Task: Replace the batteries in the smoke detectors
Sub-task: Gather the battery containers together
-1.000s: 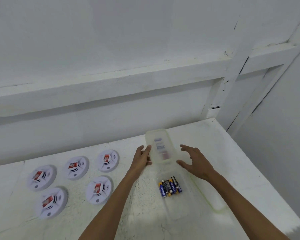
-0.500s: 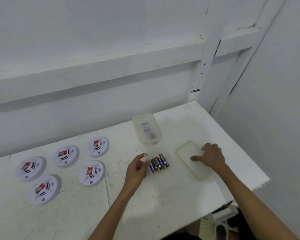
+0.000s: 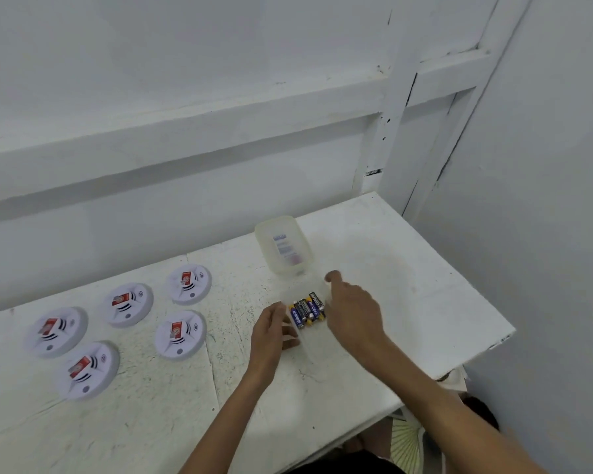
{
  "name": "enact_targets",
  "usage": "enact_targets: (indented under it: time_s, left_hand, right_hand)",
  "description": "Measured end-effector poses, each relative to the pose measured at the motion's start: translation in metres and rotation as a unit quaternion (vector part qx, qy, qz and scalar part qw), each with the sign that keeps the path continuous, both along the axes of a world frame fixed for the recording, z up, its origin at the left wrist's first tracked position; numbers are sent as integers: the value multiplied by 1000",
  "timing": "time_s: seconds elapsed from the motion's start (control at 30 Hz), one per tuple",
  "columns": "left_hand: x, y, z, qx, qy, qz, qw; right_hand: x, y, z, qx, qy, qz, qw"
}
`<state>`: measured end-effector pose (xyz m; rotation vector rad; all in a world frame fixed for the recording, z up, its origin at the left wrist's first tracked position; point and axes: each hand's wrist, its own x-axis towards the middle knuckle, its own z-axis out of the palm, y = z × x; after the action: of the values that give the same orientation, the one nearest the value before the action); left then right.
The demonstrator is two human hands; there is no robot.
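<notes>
Several white round smoke detectors (image 3: 180, 333) with red labels lie on the left half of the white table (image 3: 408, 302). Right of them stands a clear plastic container (image 3: 310, 352) with several blue and black batteries (image 3: 307, 309) inside. My left hand (image 3: 271, 335) grips the container's left wall, thumb and fingers curled on it. At the container's right rim is my right hand (image 3: 355, 311), with its fingers loosely bent and nothing seen in them.
A second translucent container (image 3: 283, 246) with a label stands just behind the battery container. White walls close off the back and the right. The table's right edge (image 3: 476, 350) drops to the floor, where pale objects lie.
My right hand has left the lid on the right and come over to the battery container's right side. The left hand stays on the container. The camera view has shifted.
</notes>
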<state>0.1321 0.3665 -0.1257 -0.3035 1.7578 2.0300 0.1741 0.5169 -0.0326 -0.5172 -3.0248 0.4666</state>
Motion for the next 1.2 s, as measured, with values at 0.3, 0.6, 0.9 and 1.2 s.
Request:
enact_targets:
  time_s: [0.3, 0.6, 0.9, 1.2]
  left_hand:
    - [1, -3, 12, 5, -4, -17, 1000]
    - [-2, -12, 9, 31, -33, -37, 998]
    - [-3, -16, 4, 10, -52, 18, 998]
    - [-10, -10, 12, -83, 6, 8, 997]
  right_hand:
    - [22, -49, -27, -47, 4, 93, 995]
    - [4, 22, -40, -112, -31, -48, 992]
    - [3, 44, -45, -222, -40, -62, 972]
    - [-3, 43, -45, -240, -19, -63, 968]
